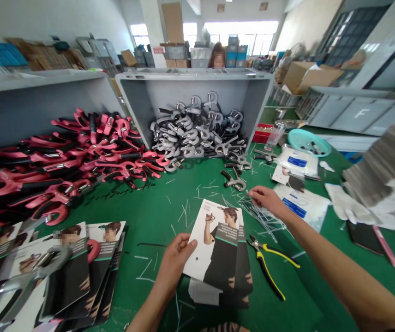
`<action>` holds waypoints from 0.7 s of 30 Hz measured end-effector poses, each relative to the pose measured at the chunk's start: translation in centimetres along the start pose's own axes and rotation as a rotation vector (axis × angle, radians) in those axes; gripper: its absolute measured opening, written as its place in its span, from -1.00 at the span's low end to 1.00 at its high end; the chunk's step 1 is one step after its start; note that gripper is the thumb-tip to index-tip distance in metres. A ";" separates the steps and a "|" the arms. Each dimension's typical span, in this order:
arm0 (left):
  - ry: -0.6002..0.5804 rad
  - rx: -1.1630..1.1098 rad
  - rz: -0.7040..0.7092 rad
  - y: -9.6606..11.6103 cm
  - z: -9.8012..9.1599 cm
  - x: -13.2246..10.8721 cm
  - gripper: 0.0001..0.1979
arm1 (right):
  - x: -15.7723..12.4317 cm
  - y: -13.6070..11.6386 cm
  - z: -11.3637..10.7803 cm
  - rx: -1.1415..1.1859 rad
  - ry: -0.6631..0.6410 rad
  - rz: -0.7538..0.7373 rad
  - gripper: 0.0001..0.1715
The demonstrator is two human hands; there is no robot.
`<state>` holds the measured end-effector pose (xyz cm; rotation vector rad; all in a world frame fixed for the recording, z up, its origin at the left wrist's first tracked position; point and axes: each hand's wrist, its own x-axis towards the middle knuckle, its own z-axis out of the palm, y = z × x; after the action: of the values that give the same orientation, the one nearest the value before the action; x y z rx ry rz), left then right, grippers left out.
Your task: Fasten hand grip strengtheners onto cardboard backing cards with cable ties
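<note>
My left hand (177, 258) pinches the left edge of a printed packaging card (214, 258), thumb on top. The card shows a person using a hand gripper and lies on more cards. My right hand (268, 200) is closed, fingertips pinched at the upper end of a pile of thin white cable ties (265, 219); a pale tip shows at the fingers. Diagonal cutters (270, 265) with yellow-and-black handles lie right of the cards, jaws toward them. A grey hand gripper (234, 180) rests on the table just beyond the ties.
A grey crate (140, 108) on its side spills grey hand grippers (197, 129). Pink hand grippers (90, 147) heap at the left. Cards with grippers on them (69, 272) are stacked front left. Plastic bags (303, 205), a turquoise dish (296, 134) and a paper stack (384, 170) stand right.
</note>
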<state>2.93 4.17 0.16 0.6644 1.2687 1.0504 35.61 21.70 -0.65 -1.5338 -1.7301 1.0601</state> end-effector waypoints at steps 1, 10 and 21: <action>-0.001 -0.006 0.016 0.1 0.0 -0.1 -0.60 | 0.0 -0.3 -0.1 0.037 0.009 -0.001 -0.63; 0.001 -0.032 0.090 -0.2 -0.1 -0.5 -0.61 | -0.5 -3.5 -0.6 0.202 0.021 -0.010 -0.58; 0.086 -0.122 0.216 -0.3 -1.1 -1.9 -0.66 | -1.9 -7.6 0.1 0.265 0.069 -0.087 -0.64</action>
<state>2.00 2.16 0.51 0.6794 1.2145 1.3359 31.97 19.70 5.96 -1.3034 -1.5261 1.1283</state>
